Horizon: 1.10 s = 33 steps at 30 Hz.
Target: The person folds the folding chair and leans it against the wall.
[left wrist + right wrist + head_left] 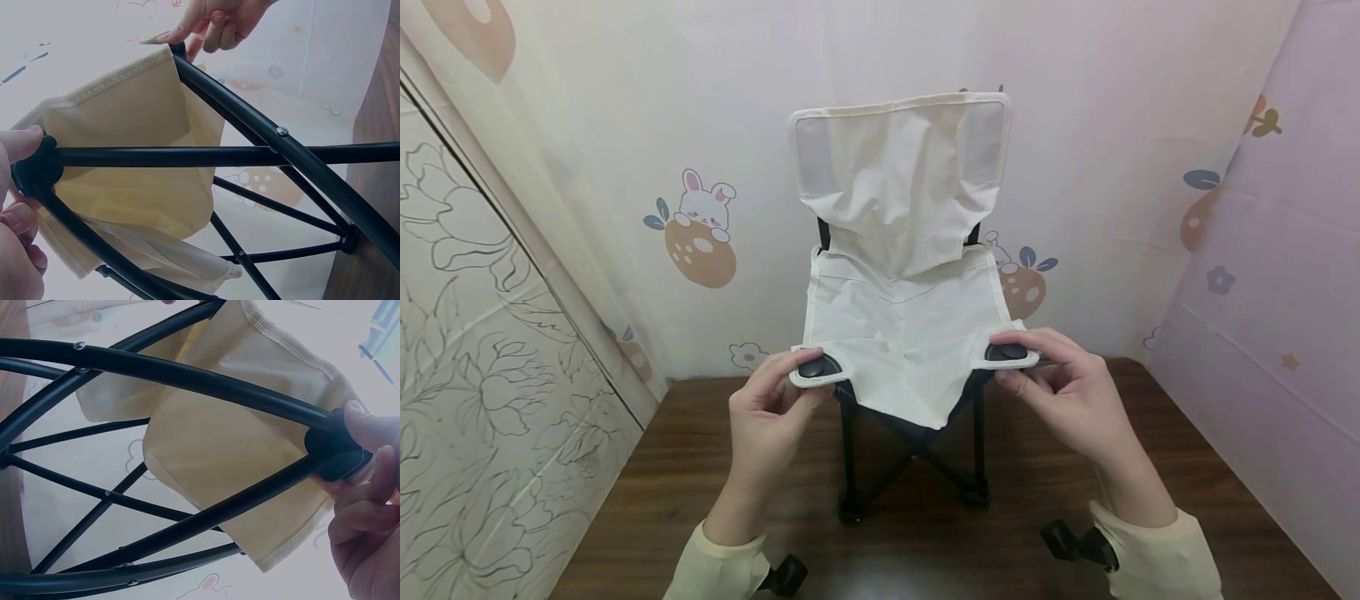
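A small folding chair (898, 333) with a cream fabric seat stands on the wooden tabletop, its backrest (895, 167) upright and creased. My left hand (771, 421) pinches the front left seat corner, fingers on top at the black corner patch (822, 367) and thumb beneath. Across from it, my right hand (1078, 400) grips the front right corner the same way, at its black patch (1006, 353). Both wrist views show black frame tubes (156, 156) meeting in dark plastic joints under the corners, with a thumb against each joint (334, 447). The fabric's front edge sags between the hands.
The brown wooden table (700, 500) carries the chair's crossed legs (848, 450). Close behind hangs a curtain (737, 100) printed with rabbits and fruit. A flower-patterned panel (475, 375) stands on the left, and a pale purple curtain (1285, 333) on the right.
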Motion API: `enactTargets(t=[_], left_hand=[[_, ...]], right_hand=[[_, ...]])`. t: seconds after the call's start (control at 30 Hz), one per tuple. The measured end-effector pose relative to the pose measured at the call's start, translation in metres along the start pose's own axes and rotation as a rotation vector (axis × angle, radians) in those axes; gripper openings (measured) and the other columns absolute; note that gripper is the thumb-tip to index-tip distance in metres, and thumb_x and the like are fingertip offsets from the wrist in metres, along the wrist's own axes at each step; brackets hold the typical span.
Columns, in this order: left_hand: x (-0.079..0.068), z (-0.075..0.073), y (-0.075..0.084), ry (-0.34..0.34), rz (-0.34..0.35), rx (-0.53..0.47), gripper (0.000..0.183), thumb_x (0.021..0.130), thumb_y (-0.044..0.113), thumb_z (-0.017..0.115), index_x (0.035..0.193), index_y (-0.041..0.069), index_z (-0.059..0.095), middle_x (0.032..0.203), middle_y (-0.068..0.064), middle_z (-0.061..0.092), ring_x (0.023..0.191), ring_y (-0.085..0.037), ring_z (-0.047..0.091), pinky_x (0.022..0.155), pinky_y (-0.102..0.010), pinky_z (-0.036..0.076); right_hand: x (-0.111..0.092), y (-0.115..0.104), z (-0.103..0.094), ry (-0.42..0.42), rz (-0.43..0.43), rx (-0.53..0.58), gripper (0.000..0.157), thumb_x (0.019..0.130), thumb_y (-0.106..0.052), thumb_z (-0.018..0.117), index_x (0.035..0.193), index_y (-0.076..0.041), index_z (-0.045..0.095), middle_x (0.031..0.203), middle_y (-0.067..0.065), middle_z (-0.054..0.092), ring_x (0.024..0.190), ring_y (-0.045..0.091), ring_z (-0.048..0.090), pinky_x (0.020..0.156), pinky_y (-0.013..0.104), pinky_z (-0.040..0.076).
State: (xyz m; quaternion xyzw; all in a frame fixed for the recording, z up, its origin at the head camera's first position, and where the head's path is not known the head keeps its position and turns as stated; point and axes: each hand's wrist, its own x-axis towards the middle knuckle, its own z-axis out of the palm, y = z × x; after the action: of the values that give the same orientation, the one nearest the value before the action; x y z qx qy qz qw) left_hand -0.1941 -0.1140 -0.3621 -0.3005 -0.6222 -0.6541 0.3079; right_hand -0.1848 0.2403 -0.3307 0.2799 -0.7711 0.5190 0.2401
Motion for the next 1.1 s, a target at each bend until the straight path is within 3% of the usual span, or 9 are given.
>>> enactTargets(t=[0.1,0.6,0.97,1.1], left_hand=[[0.0001,0.0001,0.0001,0.001,0.003,0.009,0.040,0.087,-0.018,0.081,0.126,-0.008,0.075,0.115,-0.020,0.073,0.086,-0.014,0.069,0.071,-0.021,0.059],[0.0028,0.0030,0.0025,0.002,0.002,0.015,0.040,0.087,-0.017,0.082,0.125,-0.008,0.075,0.114,-0.019,0.073,0.087,-0.015,0.067,0.072,-0.020,0.059],[0.0041,0.0034,0.0038,0.009,0.005,0.029,0.040,0.087,-0.016,0.083,0.125,-0.006,0.076,0.112,-0.015,0.073,0.077,-0.012,0.060,0.065,-0.018,0.052],[0.0042,0.0037,0.0045,0.018,0.010,0.045,0.041,0.086,-0.018,0.083,0.124,-0.005,0.077,0.110,-0.013,0.072,0.068,-0.010,0.051,0.059,-0.019,0.046]], right_hand=[[0.0004,-0.0007,0.0003,0.001,0.003,-0.001,0.046,0.089,0.016,0.081,0.130,-0.005,0.075,0.113,-0.002,0.069,0.044,0.013,0.037,0.040,0.029,0.033],[0.0023,-0.0016,0.0010,0.002,-0.002,0.015,0.045,0.090,0.015,0.081,0.131,-0.004,0.075,0.113,-0.001,0.069,0.044,0.013,0.037,0.040,0.029,0.033],[0.0030,-0.0024,0.0020,0.005,0.007,0.011,0.045,0.090,0.014,0.081,0.131,-0.005,0.076,0.114,-0.001,0.069,0.046,0.013,0.039,0.042,0.030,0.036],[0.0033,-0.0033,0.0030,0.008,0.009,0.016,0.045,0.090,0.014,0.082,0.131,-0.005,0.076,0.114,0.000,0.069,0.046,0.013,0.039,0.042,0.031,0.036]])
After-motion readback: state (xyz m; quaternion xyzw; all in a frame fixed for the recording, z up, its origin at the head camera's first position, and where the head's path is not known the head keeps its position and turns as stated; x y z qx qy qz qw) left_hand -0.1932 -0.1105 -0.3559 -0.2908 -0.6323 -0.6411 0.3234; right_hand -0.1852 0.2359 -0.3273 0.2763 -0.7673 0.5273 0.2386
